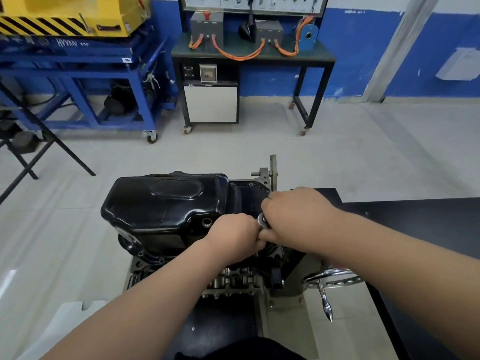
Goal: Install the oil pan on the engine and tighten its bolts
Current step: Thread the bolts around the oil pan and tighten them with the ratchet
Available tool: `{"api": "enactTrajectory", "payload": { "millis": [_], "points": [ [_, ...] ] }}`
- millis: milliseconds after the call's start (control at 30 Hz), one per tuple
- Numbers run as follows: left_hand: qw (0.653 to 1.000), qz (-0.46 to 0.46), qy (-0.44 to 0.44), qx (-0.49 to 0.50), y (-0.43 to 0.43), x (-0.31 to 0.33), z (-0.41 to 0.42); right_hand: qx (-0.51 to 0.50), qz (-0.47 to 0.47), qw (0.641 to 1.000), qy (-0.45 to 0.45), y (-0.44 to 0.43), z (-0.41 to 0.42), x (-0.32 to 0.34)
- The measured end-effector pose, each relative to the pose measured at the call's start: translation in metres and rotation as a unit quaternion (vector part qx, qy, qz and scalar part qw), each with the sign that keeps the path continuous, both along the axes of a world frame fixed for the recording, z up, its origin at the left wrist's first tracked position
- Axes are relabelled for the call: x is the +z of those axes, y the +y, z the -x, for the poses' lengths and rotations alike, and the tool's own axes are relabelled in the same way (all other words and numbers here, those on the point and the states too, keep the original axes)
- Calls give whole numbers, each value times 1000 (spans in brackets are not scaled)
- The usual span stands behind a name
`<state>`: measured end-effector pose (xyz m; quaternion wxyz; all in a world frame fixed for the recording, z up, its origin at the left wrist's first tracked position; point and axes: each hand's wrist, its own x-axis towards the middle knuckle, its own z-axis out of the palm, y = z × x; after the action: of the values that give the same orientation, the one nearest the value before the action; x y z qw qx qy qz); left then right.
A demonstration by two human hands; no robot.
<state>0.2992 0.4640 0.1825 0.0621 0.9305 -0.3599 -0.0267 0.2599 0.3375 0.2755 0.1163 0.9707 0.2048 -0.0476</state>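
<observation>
oil pan (166,203) sits on the engine (233,281), sump up; long axis runs left-right across the view, deep end left, shallow end right; left hand (233,235) is curled at the pan's near-right flange, touching the silver tool (262,221) from the left; can't tell if it grips the tool or only steadies it, fingers hidden; tool head pokes out in the gap between the two fists, just above the flange line; right hand (296,216) is fisted tight over the tool from the right, above the shallow end; my read: the bolt being worked lies straight under the grip, both hands equally near, so this is the tightening stage; any swing would go across the pan's short axis; stand's handwheel (332,279) sits near, below the right forearm; possible snag.
</observation>
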Motion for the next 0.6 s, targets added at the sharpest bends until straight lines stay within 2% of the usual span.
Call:
{"api": "enactTrajectory", "payload": {
  "millis": [100,200,300,500,567,600],
  "points": [
    [998,-21,-33,-44,0,1,-3,99,27,995,1,-9,-6,7],
    [1000,-7,-4,-8,-1,3,-4,29,4,999,-18,-4,-1,5],
    [999,-14,25,23,-4,5,-5,-86,-23,996,22,2,1,-1],
    [999,-20,-10,-39,-5,4,-11,93,11,996,-12,-13,-12,9],
    [1000,-22,7,-16,-4,4,-14,59,6,998,-31,-8,-9,5],
    [999,-25,21,-1,-4,5,-15,10,-2,999,-31,-5,-7,2]
  ]
}}
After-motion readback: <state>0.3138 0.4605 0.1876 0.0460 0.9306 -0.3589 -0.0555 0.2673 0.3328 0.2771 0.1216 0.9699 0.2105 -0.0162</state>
